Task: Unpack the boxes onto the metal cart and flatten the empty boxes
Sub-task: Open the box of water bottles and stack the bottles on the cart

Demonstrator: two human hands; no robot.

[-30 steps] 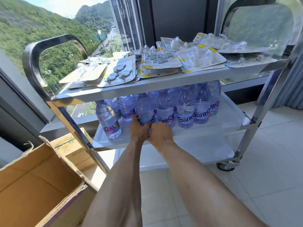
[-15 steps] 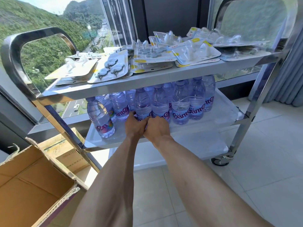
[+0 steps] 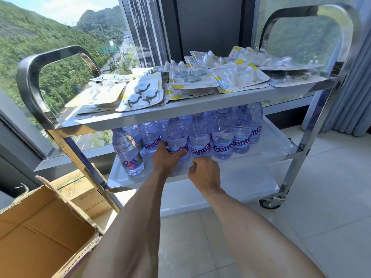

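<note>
A shiny silver metal cart (image 3: 210, 105) with three shelves and curved handles stands by a big window. On its top shelf lie many flat white and yellow card packs of wall hooks (image 3: 140, 93), spread out side by side, some lapping over others. On the middle shelf stand clear plastic water bottles with pink and blue labels (image 3: 222, 139), packed close in rows so more can fit. One bottle (image 3: 128, 155) stands a bit apart at the left end. The left hand (image 3: 166, 157) is wrapped around the lower part of a front-row bottle (image 3: 177, 140), with the thumb on one side and the fingers curled on the other, likely to slide it snug against its neighbours. The right hand (image 3: 204, 171) is just in front of the next bottle, fingers loosely curled, and it holds nothing. It looks like that bottle is already in place and needs no more help. Low on the left sits an open brown cardboard box (image 3: 40, 233) with ragged flaps. The part of its inside that shows is bare, so it may be ready to flatten soon. Behind it, next to the cart's leg, is a second brown cardboard box with printed marks (image 3: 88, 195). I cannot tell if that one is full.
</note>
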